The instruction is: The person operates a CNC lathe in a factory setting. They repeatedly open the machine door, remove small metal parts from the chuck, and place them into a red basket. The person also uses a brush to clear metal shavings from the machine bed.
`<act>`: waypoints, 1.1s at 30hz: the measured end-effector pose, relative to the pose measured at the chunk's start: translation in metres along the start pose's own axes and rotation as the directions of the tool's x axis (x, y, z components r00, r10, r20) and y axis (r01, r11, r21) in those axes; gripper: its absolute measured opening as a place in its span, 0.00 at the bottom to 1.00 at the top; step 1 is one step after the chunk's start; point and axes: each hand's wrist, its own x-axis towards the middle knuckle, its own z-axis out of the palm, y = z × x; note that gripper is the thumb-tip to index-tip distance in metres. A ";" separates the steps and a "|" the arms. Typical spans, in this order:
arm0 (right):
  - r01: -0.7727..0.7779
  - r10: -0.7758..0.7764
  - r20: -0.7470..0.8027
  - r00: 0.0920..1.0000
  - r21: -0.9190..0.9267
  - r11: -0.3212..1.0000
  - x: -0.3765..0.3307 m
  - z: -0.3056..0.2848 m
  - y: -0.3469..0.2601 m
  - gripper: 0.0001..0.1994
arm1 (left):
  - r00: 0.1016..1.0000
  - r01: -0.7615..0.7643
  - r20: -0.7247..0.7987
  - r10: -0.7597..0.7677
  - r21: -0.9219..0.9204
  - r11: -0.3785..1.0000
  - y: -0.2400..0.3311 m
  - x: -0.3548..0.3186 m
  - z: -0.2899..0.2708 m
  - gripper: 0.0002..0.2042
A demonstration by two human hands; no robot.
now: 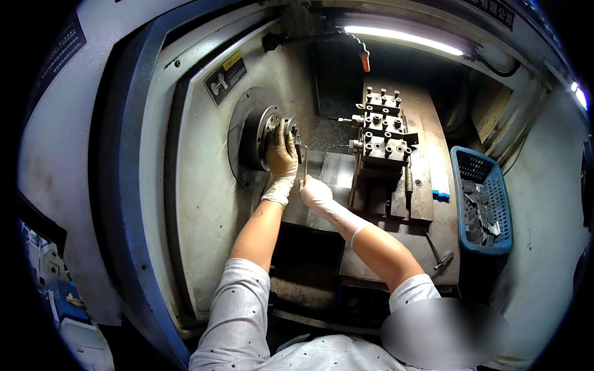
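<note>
The lathe enclosure [204, 185] filled nearly the whole view, its pale grey inner wall framed by a blue door edge, with a strip light [402, 38] glowing along the top. Set into the left wall was the chuck [263, 137], a dark round steel disc with a brighter ring at its face, turned toward the right. To its right stood the tool block [382, 133], a dark slab studded with rows of bolt heads, mounted on the flat grey slide [421, 198].

At the far right a blue plastic basket [502, 204] with slotted walls sat against the enclosure side; it held a heap of small grey metal pieces [479, 213], too jumbled to tell apart. A small hammer-like tool [438, 250] lay on the slide near the basket's lower corner.

The left hand [281, 154], in a worn yellowish glove, was pressed against the front of the chuck, fingers spread over its face. The right hand [314, 191], in a white glove, was closed around the lower end of a thin bent key [304, 162], whose upper end reached to the chuck just beside the left hand. An orange coolant nozzle [365, 60] hung above.
</note>
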 end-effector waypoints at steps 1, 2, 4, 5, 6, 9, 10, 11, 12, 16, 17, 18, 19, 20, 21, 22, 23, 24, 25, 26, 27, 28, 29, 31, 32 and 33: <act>0.020 -0.020 -0.004 1.000 0.020 1.000 -0.002 0.000 -0.001 0.16 | 0.999 0.021 0.027 -0.021 -0.031 0.999 -0.002 0.001 0.002 0.16; 0.042 -0.042 -0.008 0.999 0.041 0.998 -0.003 0.002 -0.002 0.16 | 0.999 0.033 0.033 -0.034 0.009 0.999 -0.003 0.003 0.004 0.15; 0.006 -0.005 -0.021 1.000 0.053 0.999 0.001 0.006 0.003 0.16 | 0.989 0.084 0.118 -0.087 0.027 0.996 -0.003 0.012 0.006 0.14; -0.009 0.010 -0.024 1.000 0.060 0.998 0.005 0.011 0.006 0.16 | 0.996 0.039 0.082 -0.042 0.043 0.998 -0.008 0.012 0.006 0.14; -0.001 0.009 -0.095 0.995 0.077 0.997 0.017 0.016 0.018 0.14 | 0.995 0.046 0.089 -0.049 0.038 0.998 -0.006 0.014 0.010 0.14; -0.354 0.465 -0.079 0.882 0.541 0.763 0.055 0.013 0.018 0.15 | 0.997 0.032 0.066 -0.027 -0.073 0.997 -0.004 0.008 0.014 0.15; -0.174 0.247 -0.236 0.940 0.292 0.940 0.056 0.022 0.023 0.15 | 0.996 0.044 0.081 -0.042 -0.022 0.999 -0.003 0.001 0.007 0.16; -0.174 0.261 -0.255 0.931 0.317 0.932 0.067 0.024 0.026 0.14 | 0.998 0.030 0.059 -0.028 -0.036 0.999 -0.002 0.002 0.006 0.16; -0.184 0.283 -0.263 0.922 0.346 0.920 0.075 0.031 0.030 0.13 | 0.999 0.019 0.049 -0.017 -0.047 0.999 -0.003 -0.001 0.004 0.17; -0.098 0.549 0.344 0.762 0.899 -0.427 0.106 0.025 0.011 0.14 | 1.000 -0.007 -0.001 0.007 -0.066 0.998 -0.012 -0.014 -0.004 0.18; -0.122 0.536 0.322 0.781 0.919 -0.374 0.101 0.012 -0.001 0.14 | 1.000 0.011 -0.008 -0.012 -0.074 0.997 -0.012 -0.015 -0.005 0.18; -0.229 0.540 0.367 0.757 0.924 -0.308 0.104 0.005 -0.007 0.12 | 1.000 0.027 -0.007 -0.028 -0.079 0.996 -0.013 -0.017 -0.007 0.18; -0.139 0.545 0.334 0.769 0.920 -0.367 0.149 0.012 0.026 0.10 | 1.000 0.007 -0.004 -0.008 -0.112 0.994 0.005 -0.010 0.008 0.19; -0.041 0.554 0.290 0.781 0.908 -0.418 0.187 0.017 0.066 0.09 | 1.000 0.028 0.018 -0.024 -0.207 0.978 0.026 -0.005 0.024 0.19; -0.283 0.532 0.396 0.748 0.916 -0.284 0.151 0.018 0.020 0.09 | 0.998 0.060 0.028 -0.057 -0.122 0.991 -0.001 -0.015 0.003 0.18; -0.465 0.544 0.448 0.710 0.878 -0.116 0.107 -0.011 -0.014 0.09 | 0.996 0.086 0.023 -0.084 -0.081 0.993 -0.015 -0.019 -0.010 0.17; -0.508 0.558 0.460 0.690 0.858 -0.079 0.110 -0.021 -0.010 0.09 | 0.996 0.083 0.019 -0.082 -0.072 0.994 -0.008 -0.014 -0.007 0.17; -0.556 0.570 0.477 0.669 0.830 -0.042 0.114 -0.027 -0.008 0.09 | 0.998 0.069 0.008 -0.069 -0.066 0.995 -0.006 -0.012 -0.003 0.17; -0.538 0.580 0.468 0.667 0.841 -0.060 0.119 -0.022 -0.002 0.09 | 0.999 0.052 0.004 -0.052 -0.062 0.997 -0.005 -0.012 -0.002 0.17; -0.500 0.574 0.431 0.696 0.865 -0.042 0.131 -0.017 0.005 0.09 | 0.999 0.036 0.000 -0.036 -0.056 0.998 -0.003 -0.010 -0.002 0.17; -0.460 0.566 0.393 0.724 0.887 -0.027 0.142 -0.010 0.015 0.09 | 0.999 0.054 0.005 -0.054 -0.066 0.996 -0.001 -0.012 -0.001 0.17; -0.417 0.563 0.335 0.756 0.909 0.019 0.157 -0.009 0.021 0.09 | 0.998 0.064 0.010 -0.063 -0.083 0.995 0.000 -0.012 -0.002 0.18; -0.396 0.556 0.258 0.790 0.907 0.142 0.169 -0.008 0.030 0.09 | 0.997 0.073 0.016 -0.072 -0.100 0.992 0.001 -0.012 -0.002 0.18; -0.246 0.269 -0.070 0.961 0.232 0.941 0.192 -0.004 0.051 0.09 | 0.998 0.067 0.020 -0.065 -0.118 0.991 0.001 -0.012 0.003 0.18; -0.053 0.010 -0.124 0.992 -0.345 0.937 0.202 -0.005 0.061 0.09 | 0.999 0.048 0.009 -0.047 -0.116 0.992 0.003 -0.011 0.006 0.18; -0.020 -0.112 -0.216 0.970 -0.529 0.848 0.206 -0.005 0.065 0.09 | 0.999 0.038 -0.005 -0.039 -0.111 0.993 0.004 -0.012 0.009 0.19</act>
